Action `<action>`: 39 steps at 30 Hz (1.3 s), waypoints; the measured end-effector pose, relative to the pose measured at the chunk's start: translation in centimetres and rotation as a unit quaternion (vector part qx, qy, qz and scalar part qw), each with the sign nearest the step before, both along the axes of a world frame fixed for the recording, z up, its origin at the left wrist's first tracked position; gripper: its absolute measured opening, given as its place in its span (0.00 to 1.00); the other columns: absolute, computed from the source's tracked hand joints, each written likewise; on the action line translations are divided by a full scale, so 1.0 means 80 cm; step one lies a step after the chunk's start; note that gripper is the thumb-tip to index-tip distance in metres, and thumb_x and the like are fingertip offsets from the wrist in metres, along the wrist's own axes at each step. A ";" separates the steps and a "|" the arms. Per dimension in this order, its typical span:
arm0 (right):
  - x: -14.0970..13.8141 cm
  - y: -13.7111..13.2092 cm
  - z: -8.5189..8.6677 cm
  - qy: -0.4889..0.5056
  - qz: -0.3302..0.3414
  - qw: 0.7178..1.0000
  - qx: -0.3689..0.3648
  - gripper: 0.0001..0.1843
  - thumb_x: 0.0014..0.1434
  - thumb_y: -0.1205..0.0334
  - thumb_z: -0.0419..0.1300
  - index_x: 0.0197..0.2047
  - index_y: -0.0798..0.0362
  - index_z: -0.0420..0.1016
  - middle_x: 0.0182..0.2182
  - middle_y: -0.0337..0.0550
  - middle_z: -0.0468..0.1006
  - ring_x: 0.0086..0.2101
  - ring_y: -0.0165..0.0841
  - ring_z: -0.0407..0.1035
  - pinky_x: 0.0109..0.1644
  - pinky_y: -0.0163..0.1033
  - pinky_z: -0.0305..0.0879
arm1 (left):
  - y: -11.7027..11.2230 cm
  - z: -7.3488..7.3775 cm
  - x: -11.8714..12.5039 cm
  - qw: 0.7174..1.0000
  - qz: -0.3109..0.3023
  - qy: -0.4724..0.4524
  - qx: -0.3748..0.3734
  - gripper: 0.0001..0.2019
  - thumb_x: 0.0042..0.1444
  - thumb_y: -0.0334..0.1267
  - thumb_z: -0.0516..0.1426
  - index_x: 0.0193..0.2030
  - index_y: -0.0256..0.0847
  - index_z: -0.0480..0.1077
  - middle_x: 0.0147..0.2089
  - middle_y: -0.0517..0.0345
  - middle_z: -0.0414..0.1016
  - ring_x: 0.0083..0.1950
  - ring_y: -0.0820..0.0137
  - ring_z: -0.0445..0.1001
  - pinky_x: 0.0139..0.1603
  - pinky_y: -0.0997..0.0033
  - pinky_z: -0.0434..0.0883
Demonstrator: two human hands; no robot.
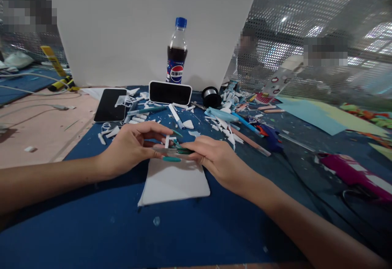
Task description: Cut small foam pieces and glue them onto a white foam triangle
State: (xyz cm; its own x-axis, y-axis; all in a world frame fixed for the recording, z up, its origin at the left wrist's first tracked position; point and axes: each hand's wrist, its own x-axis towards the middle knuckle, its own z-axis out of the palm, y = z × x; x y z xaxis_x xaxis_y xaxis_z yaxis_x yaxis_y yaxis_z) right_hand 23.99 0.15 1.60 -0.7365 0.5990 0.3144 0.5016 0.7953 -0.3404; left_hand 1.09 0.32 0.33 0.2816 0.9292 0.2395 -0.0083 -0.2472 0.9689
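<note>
My left hand pinches a thin translucent strip from its left end, with long teal nails showing above and below it. A short white strip stands up by the fingertips. From the other side my right hand is closed, its fingertips meeting the same small piece; something dark green shows at them, too small to name. Under both hands lies a white rounded square sheet on the blue mat. The fingers hide part of what they hold.
White scraps litter the mat behind the hands. Further back are a black phone, a white-framed phone, a cola bottle and a wire spool. A blue glue gun and a magenta tool lie right.
</note>
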 end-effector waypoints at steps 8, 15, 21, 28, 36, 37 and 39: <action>0.001 -0.003 0.001 -0.022 -0.002 1.000 -0.004 0.19 0.62 0.75 0.52 0.55 0.58 0.70 0.33 0.48 0.73 0.32 0.34 0.66 0.32 0.37 0.64 | 0.000 -0.001 0.000 1.000 0.000 0.008 -0.010 0.12 0.41 0.29 0.67 0.35 0.41 0.77 0.33 0.62 0.79 0.32 0.77 0.77 0.36 0.84 0.76; -0.002 -0.005 0.002 -0.027 -0.009 0.999 -0.019 0.17 0.64 0.72 0.52 0.54 0.57 0.71 0.34 0.48 0.74 0.33 0.34 0.66 0.33 0.37 0.64 | -0.001 0.000 0.001 1.000 0.003 0.026 0.014 0.13 0.40 0.29 0.68 0.35 0.40 0.77 0.29 0.61 0.77 0.29 0.77 0.74 0.33 0.82 0.75; -0.007 -0.008 0.003 -0.025 -0.008 1.000 -0.013 0.16 0.64 0.72 0.52 0.54 0.60 0.71 0.34 0.49 0.73 0.33 0.34 0.65 0.32 0.37 0.62 | -0.003 0.002 0.000 0.999 0.006 0.048 0.010 0.13 0.39 0.28 0.68 0.35 0.40 0.77 0.27 0.62 0.76 0.27 0.77 0.74 0.28 0.84 0.74; -0.005 -0.005 0.002 -0.022 -0.013 1.000 -0.002 0.15 0.66 0.68 0.50 0.52 0.59 0.72 0.34 0.48 0.74 0.33 0.34 0.66 0.33 0.37 0.64 | -0.001 -0.002 -0.001 0.999 0.009 0.045 0.011 0.14 0.40 0.27 0.67 0.36 0.40 0.76 0.30 0.62 0.77 0.30 0.77 0.75 0.34 0.83 0.76; -0.004 -0.005 0.001 -0.021 -0.011 0.999 0.027 0.15 0.64 0.71 0.51 0.52 0.63 0.72 0.32 0.50 0.74 0.33 0.36 0.67 0.33 0.38 0.64 | -0.001 0.000 -0.001 0.998 0.011 0.055 0.013 0.14 0.38 0.27 0.67 0.35 0.40 0.77 0.30 0.61 0.76 0.31 0.76 0.75 0.34 0.81 0.77; -0.005 -0.005 0.001 -0.022 -0.014 0.999 0.031 0.15 0.64 0.71 0.50 0.51 0.63 0.73 0.32 0.50 0.74 0.33 0.36 0.67 0.32 0.38 0.64 | -0.001 0.001 0.000 0.998 0.010 0.059 0.016 0.14 0.38 0.27 0.67 0.35 0.40 0.77 0.31 0.61 0.76 0.31 0.75 0.75 0.34 0.81 0.77; -0.005 -0.006 0.001 -0.020 -0.024 0.999 0.038 0.16 0.65 0.70 0.49 0.51 0.63 0.73 0.34 0.52 0.75 0.33 0.37 0.68 0.32 0.39 0.64 | -0.001 0.002 0.001 0.998 0.012 0.067 0.015 0.14 0.38 0.29 0.67 0.35 0.40 0.77 0.31 0.60 0.77 0.32 0.74 0.76 0.34 0.80 0.77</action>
State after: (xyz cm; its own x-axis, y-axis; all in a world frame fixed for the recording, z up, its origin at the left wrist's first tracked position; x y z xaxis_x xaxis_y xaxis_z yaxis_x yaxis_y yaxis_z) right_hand 23.56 -0.31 1.65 -0.7203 0.6094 0.3312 0.5516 0.7928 -0.2592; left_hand 1.17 0.26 0.47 0.2902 0.9290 0.2295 0.1279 -0.2753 0.9528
